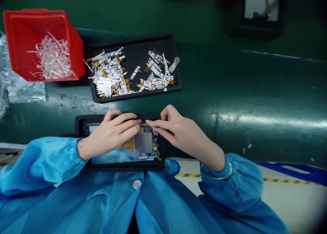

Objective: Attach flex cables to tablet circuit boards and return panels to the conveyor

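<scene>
An opened tablet-like device (122, 159) lies in a black frame at the near edge of the green conveyor, its circuit board (146, 144) with a metal shield exposed. My left hand (112, 133) rests on the device, fingers pressed together and pointing right along the board's top edge. My right hand (178, 130) comes in from the right, fingertips pinched at the same top edge, almost touching the left fingertips. Something small sits between the fingertips; I cannot make it out.
A black tray (135, 40) holding several white and orange flex strips lies beyond the device. A red bin (15, 40) with white peeled strips stands at the far left, by crinkled plastic film (17, 87). The green belt (255, 91) stretches right. Blue sleeves fill the bottom.
</scene>
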The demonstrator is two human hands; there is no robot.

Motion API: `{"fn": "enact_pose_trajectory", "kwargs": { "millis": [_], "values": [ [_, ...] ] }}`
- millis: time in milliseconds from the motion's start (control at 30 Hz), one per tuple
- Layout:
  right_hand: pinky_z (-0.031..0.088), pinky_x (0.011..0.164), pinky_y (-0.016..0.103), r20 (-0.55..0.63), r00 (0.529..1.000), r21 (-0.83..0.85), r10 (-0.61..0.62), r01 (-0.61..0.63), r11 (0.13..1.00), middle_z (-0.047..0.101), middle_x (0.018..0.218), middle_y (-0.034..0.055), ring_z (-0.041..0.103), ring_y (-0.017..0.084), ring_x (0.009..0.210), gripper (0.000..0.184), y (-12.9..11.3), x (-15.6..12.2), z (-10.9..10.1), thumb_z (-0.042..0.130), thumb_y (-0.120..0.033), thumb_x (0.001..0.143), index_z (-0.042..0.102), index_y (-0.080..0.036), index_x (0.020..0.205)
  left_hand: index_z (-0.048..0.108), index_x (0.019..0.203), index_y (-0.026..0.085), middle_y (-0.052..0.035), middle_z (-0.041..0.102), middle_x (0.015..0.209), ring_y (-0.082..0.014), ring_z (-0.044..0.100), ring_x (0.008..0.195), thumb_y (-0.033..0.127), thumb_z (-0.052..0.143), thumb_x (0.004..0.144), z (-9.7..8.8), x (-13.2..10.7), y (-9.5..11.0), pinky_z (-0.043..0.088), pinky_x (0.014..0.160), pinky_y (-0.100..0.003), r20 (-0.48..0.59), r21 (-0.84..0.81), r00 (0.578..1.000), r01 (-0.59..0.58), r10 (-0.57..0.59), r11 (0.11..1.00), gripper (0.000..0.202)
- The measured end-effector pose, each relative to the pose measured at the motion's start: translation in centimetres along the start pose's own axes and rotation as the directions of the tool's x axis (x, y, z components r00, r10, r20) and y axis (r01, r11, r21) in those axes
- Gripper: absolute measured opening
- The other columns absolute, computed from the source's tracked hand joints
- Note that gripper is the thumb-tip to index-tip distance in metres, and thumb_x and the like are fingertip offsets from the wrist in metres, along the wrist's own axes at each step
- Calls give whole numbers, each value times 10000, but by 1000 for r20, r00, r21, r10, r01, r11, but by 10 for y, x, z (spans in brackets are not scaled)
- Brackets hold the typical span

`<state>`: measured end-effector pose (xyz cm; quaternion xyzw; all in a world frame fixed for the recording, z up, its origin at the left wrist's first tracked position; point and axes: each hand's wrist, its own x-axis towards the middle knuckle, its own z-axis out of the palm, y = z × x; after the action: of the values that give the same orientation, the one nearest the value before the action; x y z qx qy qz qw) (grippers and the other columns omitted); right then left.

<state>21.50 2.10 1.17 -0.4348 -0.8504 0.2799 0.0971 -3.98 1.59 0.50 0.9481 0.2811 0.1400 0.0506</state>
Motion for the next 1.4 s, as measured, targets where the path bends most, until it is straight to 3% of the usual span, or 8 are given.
{"fn": "enact_pose_trajectory", "kwargs": {
  "millis": [100, 233, 367, 433, 500, 633, 1133, 1400],
  "values": [
    [481, 586, 277, -108, 994, 305, -11, 44, 952, 531, 944, 49, 517, 110, 680, 215, 4, -3, -8, 585, -260, 967, 765, -258, 1085, 603, 1150, 147, -59, 730, 1212, -216, 628, 1134, 189, 429, 1045, 1, 4, -1, 381, 888, -389, 3, -57, 1000, 17, -17, 998, 208],
    [492, 591, 267, -332, 922, 560, 201, 21, 829, 561, 862, 32, 571, 130, 757, 175, 3, -6, -17, 626, -300, 953, 776, -245, 881, 605, 1138, 168, -45, 707, 1266, -206, 613, 1167, 180, 426, 1042, 5, 11, -1, 378, 883, -376, 18, -132, 1000, 1, 1, 991, 204],
    [382, 367, 195, -218, 884, 802, 413, -79, 592, 555, 690, -30, 490, 45, 442, 349, 4, 1, -4, 524, -452, 999, 573, -202, 760, 605, 1109, 172, -36, 715, 1253, -210, 605, 1188, 176, 396, 1049, 7, 14, 0, 367, 909, -381, 16, -138, 1000, -16, 18, 990, 217],
    [461, 369, 190, -141, 894, 886, 425, -78, 457, 606, 708, -49, 569, 63, 437, 316, 6, 7, 7, 575, -504, 957, 485, -225, 839, 602, 1113, 173, -35, 716, 1252, -211, 608, 1187, 171, 395, 1048, 8, 13, 0, 366, 915, -386, 12, -118, 1000, -23, 24, 993, 217],
    [582, 467, 223, -113, 908, 911, 404, -68, 408, 641, 747, -52, 671, 106, 532, 337, 7, 10, 15, 686, -490, 882, 463, -239, 907, 602, 1118, 180, -32, 712, 1261, -210, 608, 1193, 166, 407, 1043, 9, 11, 0, 365, 921, -389, 13, -100, 1000, -23, 24, 995, 209],
    [641, 544, 255, -117, 914, 909, 389, -60, 412, 637, 716, -64, 723, 141, 596, 344, 8, 11, 17, 768, -412, 817, 489, -242, 926, 597, 1142, 174, -39, 701, 1282, -215, 603, 1206, 162, 441, 1033, 11, 7, 1, 365, 932, -397, 20, -101, 1000, -12, 14, 995, 190],
    [605, 455, 249, -124, 896, 922, 427, -55, 383, 681, 703, -82, 704, 134, 512, 371, 12, 12, 20, 783, -407, 801, 457, -262, 901, 579, 1293, 224, -62, 714, 1233, -223, 635, 1128, 209, 482, 1025, 0, 4, 5, 398, 906, -392, 74, -86, 997, 2, 4, 996, 285],
    [604, 459, 256, -122, 898, 919, 424, -59, 390, 678, 716, -77, 697, 127, 521, 345, 13, 11, 20, 775, -384, 816, 469, -260, 915, 547, 1388, 244, -57, 717, 1210, -219, 634, 1141, 161, 500, 1006, 3, 1, 15, 438, 902, -366, 102, 27, 995, -11, 8, 1000, 394]
  ]
}}
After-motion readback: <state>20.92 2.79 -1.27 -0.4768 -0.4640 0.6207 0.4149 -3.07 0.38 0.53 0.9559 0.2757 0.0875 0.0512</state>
